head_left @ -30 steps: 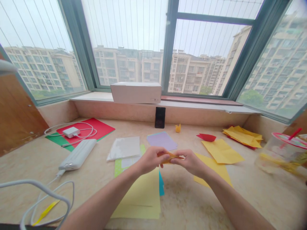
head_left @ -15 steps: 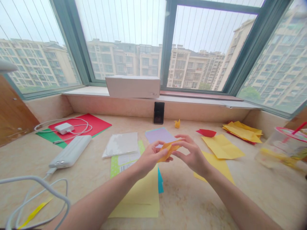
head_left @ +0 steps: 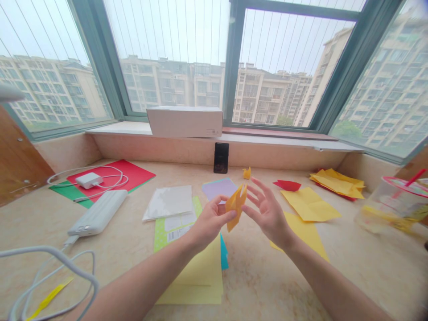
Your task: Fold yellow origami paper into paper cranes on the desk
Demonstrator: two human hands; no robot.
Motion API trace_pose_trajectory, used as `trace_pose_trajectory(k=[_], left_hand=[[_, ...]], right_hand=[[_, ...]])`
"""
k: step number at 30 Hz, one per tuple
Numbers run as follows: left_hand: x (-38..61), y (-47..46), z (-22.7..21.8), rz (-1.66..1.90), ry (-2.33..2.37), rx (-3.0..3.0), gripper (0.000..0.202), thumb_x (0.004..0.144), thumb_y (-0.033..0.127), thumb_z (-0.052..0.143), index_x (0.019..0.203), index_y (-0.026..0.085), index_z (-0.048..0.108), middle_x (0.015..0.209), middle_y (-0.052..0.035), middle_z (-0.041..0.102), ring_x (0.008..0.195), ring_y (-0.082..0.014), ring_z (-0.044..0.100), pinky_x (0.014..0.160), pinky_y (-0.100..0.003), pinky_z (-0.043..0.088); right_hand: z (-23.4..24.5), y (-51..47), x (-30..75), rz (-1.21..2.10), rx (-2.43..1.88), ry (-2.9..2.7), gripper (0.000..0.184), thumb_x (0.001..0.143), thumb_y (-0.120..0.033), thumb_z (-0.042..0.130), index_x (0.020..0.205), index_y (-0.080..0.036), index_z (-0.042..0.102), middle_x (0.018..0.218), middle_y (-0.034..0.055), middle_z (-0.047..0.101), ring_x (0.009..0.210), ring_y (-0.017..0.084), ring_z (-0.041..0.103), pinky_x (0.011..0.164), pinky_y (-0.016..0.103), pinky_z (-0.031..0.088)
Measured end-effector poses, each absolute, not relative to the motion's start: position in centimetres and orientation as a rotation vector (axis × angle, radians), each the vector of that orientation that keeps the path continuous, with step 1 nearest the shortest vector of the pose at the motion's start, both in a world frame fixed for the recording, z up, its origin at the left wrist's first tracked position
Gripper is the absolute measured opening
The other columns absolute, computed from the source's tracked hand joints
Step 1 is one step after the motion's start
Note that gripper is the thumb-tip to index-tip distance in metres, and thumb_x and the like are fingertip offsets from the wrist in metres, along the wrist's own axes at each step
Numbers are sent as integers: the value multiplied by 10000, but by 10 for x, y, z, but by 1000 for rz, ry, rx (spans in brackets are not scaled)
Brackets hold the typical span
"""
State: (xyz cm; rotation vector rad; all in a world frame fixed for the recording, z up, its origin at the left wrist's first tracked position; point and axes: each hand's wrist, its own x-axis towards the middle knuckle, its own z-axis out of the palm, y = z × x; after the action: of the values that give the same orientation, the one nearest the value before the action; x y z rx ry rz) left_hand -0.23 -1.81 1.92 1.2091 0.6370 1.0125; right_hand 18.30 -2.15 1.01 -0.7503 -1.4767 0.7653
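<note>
My left hand (head_left: 214, 218) pinches a folded piece of orange-yellow origami paper (head_left: 236, 206) between thumb and fingers, above the table. The paper stands upright with pointed flaps at its top. Just right of it is my right hand (head_left: 267, 211), its fingers spread; the thumb is close to the paper's right edge, and I cannot tell whether it touches. Behind the hands lies a lilac sheet (head_left: 217, 189). A small folded yellow paper figure (head_left: 247, 173) stands farther back.
Yellow sheets (head_left: 310, 204) and a red folded paper (head_left: 286, 185) lie at right, near a plastic cup (head_left: 394, 205). At left are a white power bank (head_left: 98, 211), cables and red paper (head_left: 133, 174). A black phone (head_left: 221, 158) leans against the back ledge.
The folded paper has turned from lying nearly flat to upright, its flaps now showing. My right hand has let go or loosened, its fingers spreading apart. My left hand keeps its hold.
</note>
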Motion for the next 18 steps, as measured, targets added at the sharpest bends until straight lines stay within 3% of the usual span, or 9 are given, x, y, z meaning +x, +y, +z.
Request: trace_pose_trajectory(k=[2, 5, 8, 11, 18], left_hand=[[-1, -18, 19, 1064, 664, 1171, 389, 738, 334, 843, 959, 161, 574, 932, -81, 777, 828, -184, 705, 808, -301, 463], [1, -19, 19, 1101, 690, 1154, 386, 724, 354, 851, 925, 153, 590, 909, -81, 787, 817, -195, 722, 811, -299, 474], [3, -20, 17, 1109, 687, 1165, 391, 732, 393, 840, 915, 156, 589, 876, -73, 789, 835, -218, 735, 814, -307, 482], [4, -23, 16, 1095, 675, 1214, 409, 730, 438, 831, 906, 158, 590, 864, -73, 785, 841, -228, 734, 792, -299, 479], [2, -23, 16, 1119, 692, 1330, 346, 816, 468, 744, 870, 156, 604, 824, -54, 766, 751, -180, 688, 719, -265, 443]], right_hand=[[10, -23, 178, 798, -824, -1414, 690, 830, -343, 755, 1437, -322, 427, 1291, 92, 605, 1106, 236, 650, 938, 441, 563], [12, -27, 173, 782, -1006, -1452, 478, 867, -401, 703, 1297, -219, 598, 979, 71, 717, 863, 214, 680, 804, 402, 564], [14, -32, 171, 656, -1066, -1574, 253, 893, -392, 661, 1049, -207, 732, 952, 69, 742, 840, 213, 653, 802, 391, 518], [16, -33, 171, 552, -1077, -1614, 198, 896, -380, 652, 879, -211, 753, 886, 52, 745, 800, 206, 630, 773, 368, 492], [12, -29, 173, 543, -1042, -1590, 208, 892, -395, 668, 822, -211, 738, 821, 47, 728, 765, 201, 623, 736, 345, 488]])
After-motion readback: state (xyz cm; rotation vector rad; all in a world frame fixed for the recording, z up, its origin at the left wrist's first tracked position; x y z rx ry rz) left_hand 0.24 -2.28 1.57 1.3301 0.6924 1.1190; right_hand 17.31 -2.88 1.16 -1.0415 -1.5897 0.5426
